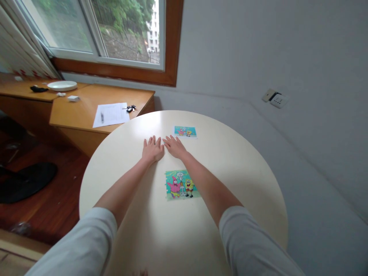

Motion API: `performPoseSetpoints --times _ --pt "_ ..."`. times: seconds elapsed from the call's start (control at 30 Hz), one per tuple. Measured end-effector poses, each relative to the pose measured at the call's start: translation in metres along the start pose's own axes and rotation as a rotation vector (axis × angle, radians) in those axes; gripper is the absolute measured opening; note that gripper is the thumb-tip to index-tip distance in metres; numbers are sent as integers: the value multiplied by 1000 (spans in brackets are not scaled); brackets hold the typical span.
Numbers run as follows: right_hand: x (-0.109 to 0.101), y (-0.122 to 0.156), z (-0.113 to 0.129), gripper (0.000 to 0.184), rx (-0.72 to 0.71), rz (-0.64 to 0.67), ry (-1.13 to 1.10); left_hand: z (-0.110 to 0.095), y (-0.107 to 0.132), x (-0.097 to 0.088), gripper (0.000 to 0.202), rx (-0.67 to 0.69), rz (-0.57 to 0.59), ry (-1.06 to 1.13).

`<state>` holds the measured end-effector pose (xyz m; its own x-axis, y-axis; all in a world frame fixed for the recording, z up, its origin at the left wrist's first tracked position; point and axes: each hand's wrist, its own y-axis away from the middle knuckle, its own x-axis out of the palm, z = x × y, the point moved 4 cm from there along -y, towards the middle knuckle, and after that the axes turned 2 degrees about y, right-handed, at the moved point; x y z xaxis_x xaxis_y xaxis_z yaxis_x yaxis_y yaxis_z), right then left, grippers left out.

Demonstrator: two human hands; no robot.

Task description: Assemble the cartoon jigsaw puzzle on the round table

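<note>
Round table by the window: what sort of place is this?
Probably a home or small office room: there's a curtained window, a wooden desk with keys, and a round table bearing a cartoon jigsaw puzzle.

Open tabletop rightward, wall beyond, right forearm across nearer picture
</note>
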<state>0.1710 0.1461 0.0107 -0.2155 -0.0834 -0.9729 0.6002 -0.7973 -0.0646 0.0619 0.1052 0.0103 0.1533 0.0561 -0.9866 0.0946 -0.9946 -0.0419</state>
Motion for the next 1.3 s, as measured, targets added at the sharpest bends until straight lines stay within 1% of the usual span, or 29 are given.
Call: performPoseSetpoints --times 0.17,0.27,0.57,0.77,0.9,1.03,1.17,1.3 --pt "6 1 -11 44 -37 -33 -38 1 4 0 57 29 -7 -40" --pt "7 7 -20 43 -39 -45 -70 2 8 -1 56 52 -15 -41" --pt "3 37 -48 43 2 -54 -115 8 22 -3 55 143 1 -36" --pt "-4 60 -60 44 62 -56 -117 14 37 -6 56 169 14 -42" --pt "-11 87 -65 46 115 -59 -86 17 49 -8 56 178 21 -45" --pt "-14 123 -73 48 163 -79 -56 21 63 -10 56 197 27 -58" --pt "-13 166 -77 50 213 -112 2 24 83 -11 56 225 26 -82" --pt "-13 214 -68 53 256 -126 43 25 108 -13 56 266 18 -73"
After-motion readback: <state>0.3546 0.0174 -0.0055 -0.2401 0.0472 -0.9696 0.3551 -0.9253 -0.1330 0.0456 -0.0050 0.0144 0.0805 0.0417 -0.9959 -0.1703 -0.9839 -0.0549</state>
